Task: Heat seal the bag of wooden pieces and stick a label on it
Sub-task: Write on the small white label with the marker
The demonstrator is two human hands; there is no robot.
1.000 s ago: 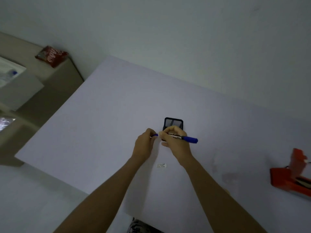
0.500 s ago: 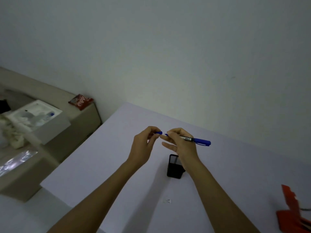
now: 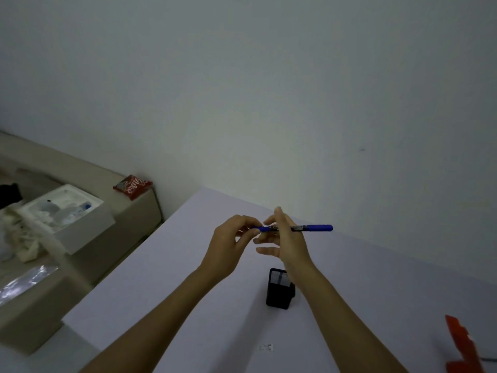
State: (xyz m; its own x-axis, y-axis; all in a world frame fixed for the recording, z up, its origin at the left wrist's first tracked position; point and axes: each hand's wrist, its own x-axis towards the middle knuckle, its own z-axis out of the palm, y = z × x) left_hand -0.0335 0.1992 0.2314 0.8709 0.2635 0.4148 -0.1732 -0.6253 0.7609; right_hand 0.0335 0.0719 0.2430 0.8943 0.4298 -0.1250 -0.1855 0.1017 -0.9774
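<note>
- Here we hold the pen (image 3: 301,228) level above the bench (image 3: 188,278), the right hand (image 3: 289,243) gripping its barrel near the middle while the spare fingers fan out loosely.
- Our left hand (image 3: 231,244) pinches the pen's left end with curled fingertips; we judge this a grip for pulling the cap off or pushing it on, and we cannot tell which.
- The two hands meet at that end, so the pull or push runs along the barrel.
- The label (image 3: 266,347) lies flat on the bench, near us and well apart from the hands, probably parked there to be written on.
- The holder (image 3: 279,289) stands upright just beneath the right wrist, close by for the pen.
- A red tool (image 3: 462,345) sits at the bench's right edge; we cannot say what it is.
- The bag of wooden pieces is not in view, so sealing cannot be judged.
</note>
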